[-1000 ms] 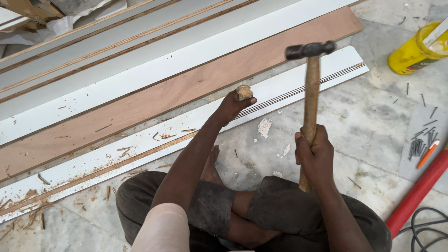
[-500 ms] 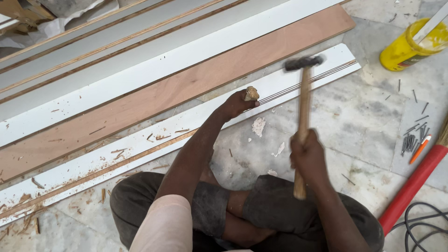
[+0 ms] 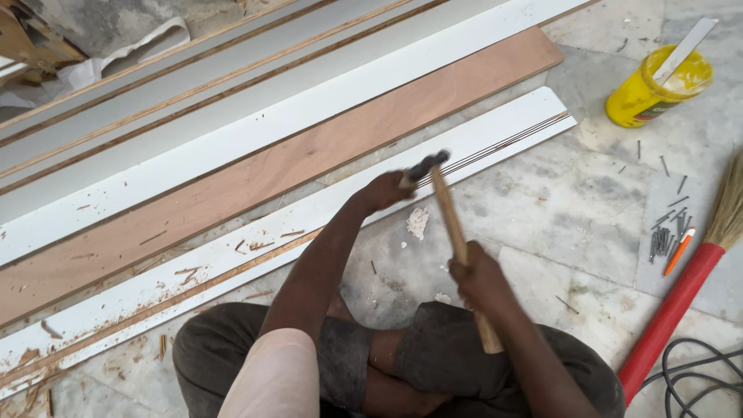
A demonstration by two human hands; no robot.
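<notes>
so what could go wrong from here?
1. The hammer head is blurred right beside the left hand on the white strip; a slightly off blow could hit the fingers.
2. The right hand grips mid-handle, which may loosen aim.
3. Loose nails lie on the floor near the seated person; shifting could mean a puncture.

The left arm stretches forward, nearly straight, its hand (image 3: 385, 190) curled with the fingers pinched together at the front. The right hand (image 3: 474, 276) is a closed fist, held nearer the body, forearm angled up from the lower right.
</notes>
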